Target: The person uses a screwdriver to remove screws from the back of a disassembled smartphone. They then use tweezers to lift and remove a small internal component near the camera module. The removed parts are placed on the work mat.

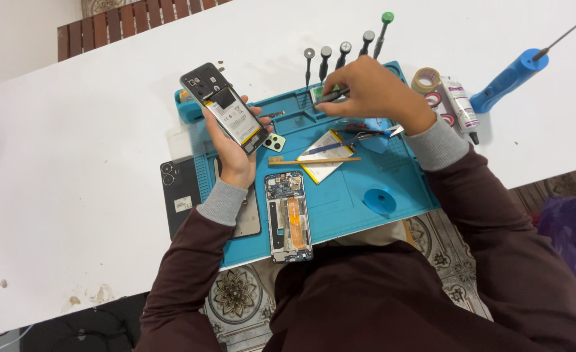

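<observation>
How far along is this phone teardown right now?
Done: the phone in the left hand has its back off, battery exposed; a second opened phone and a loose battery lie on the blue mat. In hand: the right hand holds a dark tool near the mat's top edge, away from the phone. Left: the held phone's battery is still seated and nothing looks reassembled.

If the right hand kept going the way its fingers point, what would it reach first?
The right hand, gripping a dark tool, points leftward across the blue mat. First in line looks like the opened phone in the left hand, though the phone may be held higher.
</observation>
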{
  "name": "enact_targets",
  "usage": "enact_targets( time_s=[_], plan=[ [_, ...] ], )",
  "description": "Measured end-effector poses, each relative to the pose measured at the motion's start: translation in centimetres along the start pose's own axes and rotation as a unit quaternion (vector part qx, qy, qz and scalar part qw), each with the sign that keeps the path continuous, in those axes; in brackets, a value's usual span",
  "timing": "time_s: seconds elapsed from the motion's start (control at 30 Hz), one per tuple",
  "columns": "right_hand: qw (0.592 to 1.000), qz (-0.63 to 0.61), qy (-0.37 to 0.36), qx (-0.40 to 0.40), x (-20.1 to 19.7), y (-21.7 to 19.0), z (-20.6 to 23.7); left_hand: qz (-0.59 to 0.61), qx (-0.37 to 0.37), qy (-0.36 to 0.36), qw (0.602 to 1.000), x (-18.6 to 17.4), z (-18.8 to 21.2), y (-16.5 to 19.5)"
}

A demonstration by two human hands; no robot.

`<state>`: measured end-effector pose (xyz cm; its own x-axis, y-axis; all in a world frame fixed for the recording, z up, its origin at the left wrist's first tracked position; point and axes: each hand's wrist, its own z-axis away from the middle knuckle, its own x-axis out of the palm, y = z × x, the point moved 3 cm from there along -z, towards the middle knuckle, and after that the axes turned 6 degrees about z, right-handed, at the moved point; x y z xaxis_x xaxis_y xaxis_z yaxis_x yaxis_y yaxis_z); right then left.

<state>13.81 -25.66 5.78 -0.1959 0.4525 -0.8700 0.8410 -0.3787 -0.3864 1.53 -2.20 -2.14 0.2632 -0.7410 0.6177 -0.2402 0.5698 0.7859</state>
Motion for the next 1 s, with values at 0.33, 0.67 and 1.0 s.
enact_targets(
  time_s=[0.33,0.67,1.0],
  plan=[
    [1.0,0.004,-0.019,-0.017,1.7,-1.3,-0.2,-0.005,-0.005,-0.003,1.0,-0.2,-0.1,-0.2],
    [0.997,0.041,-0.063,0.004,1.9,-3.1,-0.5,-0.02,-0.001,-0.002,1.0,-0.1,-0.1,-0.2],
    [0.995,0.057,-0.083,0.028,2.1,-3.3,-0.7,-0.025,0.004,-0.003,1.0,-0.3,-0.2,-0.2]
  ],
)
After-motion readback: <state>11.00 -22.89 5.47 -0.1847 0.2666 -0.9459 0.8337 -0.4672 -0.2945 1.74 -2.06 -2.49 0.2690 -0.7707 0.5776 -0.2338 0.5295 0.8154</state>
